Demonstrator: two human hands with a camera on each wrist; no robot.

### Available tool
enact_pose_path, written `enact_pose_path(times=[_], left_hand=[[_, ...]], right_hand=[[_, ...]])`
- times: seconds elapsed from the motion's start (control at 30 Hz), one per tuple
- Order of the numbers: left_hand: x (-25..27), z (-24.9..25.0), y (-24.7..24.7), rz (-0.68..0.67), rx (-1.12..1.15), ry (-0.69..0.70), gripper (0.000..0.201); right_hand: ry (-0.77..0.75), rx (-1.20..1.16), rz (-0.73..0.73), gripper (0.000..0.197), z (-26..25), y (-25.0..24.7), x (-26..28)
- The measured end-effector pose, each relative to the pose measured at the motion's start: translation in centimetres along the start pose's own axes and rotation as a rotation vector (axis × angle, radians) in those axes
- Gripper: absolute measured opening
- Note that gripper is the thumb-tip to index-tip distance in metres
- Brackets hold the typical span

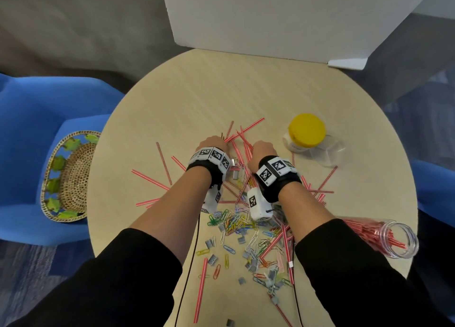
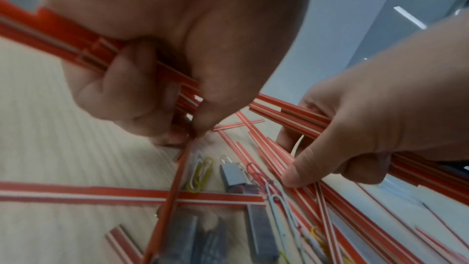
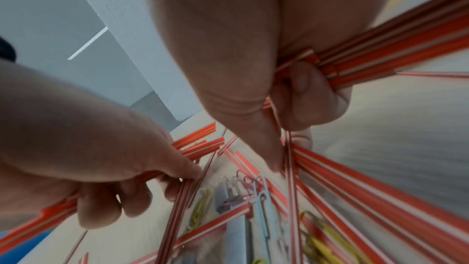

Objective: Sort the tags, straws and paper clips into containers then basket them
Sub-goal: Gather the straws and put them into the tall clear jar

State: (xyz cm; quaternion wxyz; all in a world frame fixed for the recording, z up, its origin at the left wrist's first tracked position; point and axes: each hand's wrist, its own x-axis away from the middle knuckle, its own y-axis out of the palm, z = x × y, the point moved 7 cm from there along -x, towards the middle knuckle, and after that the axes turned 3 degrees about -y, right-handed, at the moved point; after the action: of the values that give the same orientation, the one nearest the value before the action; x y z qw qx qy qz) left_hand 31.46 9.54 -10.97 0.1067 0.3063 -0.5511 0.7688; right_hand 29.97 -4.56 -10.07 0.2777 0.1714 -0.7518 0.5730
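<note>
At the middle of the desk [image 1: 187, 92], the left hand [image 1: 213, 142] grips a bundle of straws [image 2: 63, 33], fingers curled round it. The right hand [image 1: 263, 149] likewise clutches straws, its thumb touching loose ones; paper clips [image 1: 231, 222] lie lower center.

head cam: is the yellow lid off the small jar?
No, the round yellow lid sits on top of the small clear plastic jar, which stands upright at the right side of the round beige table.

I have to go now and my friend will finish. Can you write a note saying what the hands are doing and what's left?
Left hand grips a bundle of straws; right hand grips another.
Clear jar lies on its side, partly filled with straws.
Paper clips and grey tags still scattered on the table.
Yellow-lidded container closed; basket on the blue chair.
Left: finish straws, sort clips and tags, basket everything.
</note>
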Motion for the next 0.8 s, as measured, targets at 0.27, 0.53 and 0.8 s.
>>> enact_pose_path(times=[0.27,0.53,0.8], left_hand=[[1.7,-1.8,-1.4,0.152,0.41,0.233,0.018],[3.9,-0.5,-0.8,0.156,0.773,0.284,0.025],[4.3,1.0,-1.2,0.2,0.844,0.287,0.025]], right_hand=[[-0.19,-0.542,-0.047,0.014,3.5,-0.3,1.0],[-0.301,-0.867,0.216,0.022,5.1,-2.1,3.0],[-0.307,-1.019,0.217,0.022,5.8,-2.4,3.4]])
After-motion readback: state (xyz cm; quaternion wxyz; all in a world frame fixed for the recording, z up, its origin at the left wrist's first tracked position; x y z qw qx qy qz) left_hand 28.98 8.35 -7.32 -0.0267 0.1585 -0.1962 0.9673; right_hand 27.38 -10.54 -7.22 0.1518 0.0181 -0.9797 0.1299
